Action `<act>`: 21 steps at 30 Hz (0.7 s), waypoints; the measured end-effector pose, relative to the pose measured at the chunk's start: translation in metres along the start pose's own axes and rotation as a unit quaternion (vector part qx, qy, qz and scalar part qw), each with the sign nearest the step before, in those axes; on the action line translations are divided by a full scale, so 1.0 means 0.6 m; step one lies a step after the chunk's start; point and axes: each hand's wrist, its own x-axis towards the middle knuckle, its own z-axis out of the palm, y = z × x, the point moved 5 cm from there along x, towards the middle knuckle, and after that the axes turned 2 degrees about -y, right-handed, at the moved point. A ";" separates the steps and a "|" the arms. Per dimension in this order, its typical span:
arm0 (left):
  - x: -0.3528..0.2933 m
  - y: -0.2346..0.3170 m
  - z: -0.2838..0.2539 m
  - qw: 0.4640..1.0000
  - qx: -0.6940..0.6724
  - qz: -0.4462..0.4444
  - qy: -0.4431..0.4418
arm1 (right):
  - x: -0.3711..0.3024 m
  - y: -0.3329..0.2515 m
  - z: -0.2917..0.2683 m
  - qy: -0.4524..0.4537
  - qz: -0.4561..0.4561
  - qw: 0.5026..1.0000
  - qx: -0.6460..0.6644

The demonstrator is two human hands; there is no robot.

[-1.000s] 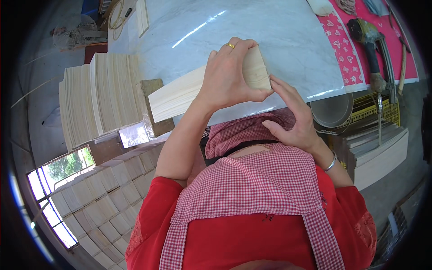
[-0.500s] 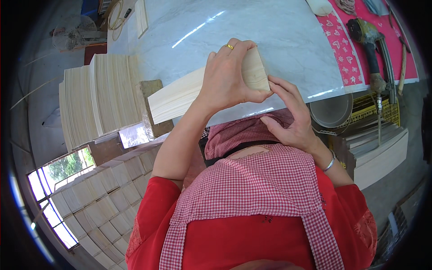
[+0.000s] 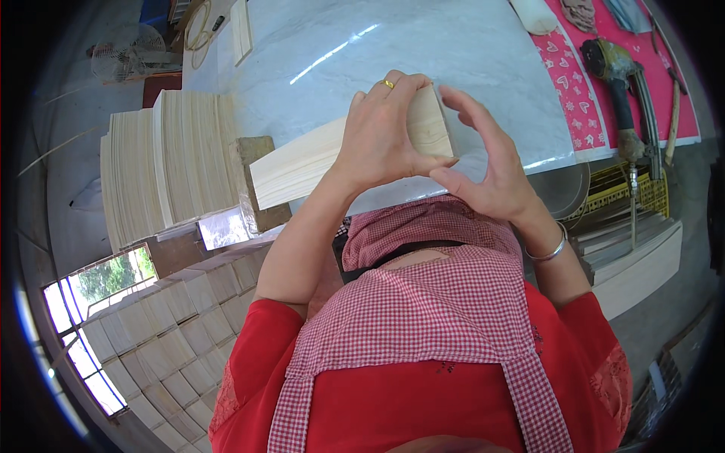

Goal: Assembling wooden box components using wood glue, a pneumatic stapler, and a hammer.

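Since the earlier frame the right hand [image 3: 483,170] has lifted off the near end of the bundle and now stands spread wide just beside it, only the thumb reaching toward the wood. At the far left, stacks of thin pale wooden sheets [image 3: 162,162] stand on edge by the bench [image 3: 483,53], with a wooden block [image 3: 257,181] against them. From the block a bundle of pale wooden strips [image 3: 302,162] slants up to the right across the grey marbled bench top. Its right end sits in the left hand [image 3: 381,132], which is closed over it from above, a gold ring on one finger. Further right a power tool [image 3: 615,75] lies on a pink patterned cloth [image 3: 581,98].
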 end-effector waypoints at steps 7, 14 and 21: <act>-0.010 -0.010 0.005 1.000 0.002 -0.024 -0.017 | -0.054 -0.035 0.000 -0.054 0.009 0.998 -0.030; -0.003 0.000 -0.007 1.000 0.011 -0.025 -0.016 | -0.081 -0.035 -0.050 -0.095 0.033 0.993 -0.066; -0.004 0.023 -0.024 0.999 0.003 -0.033 -0.012 | -0.030 -0.011 -0.301 0.187 0.010 0.810 -0.556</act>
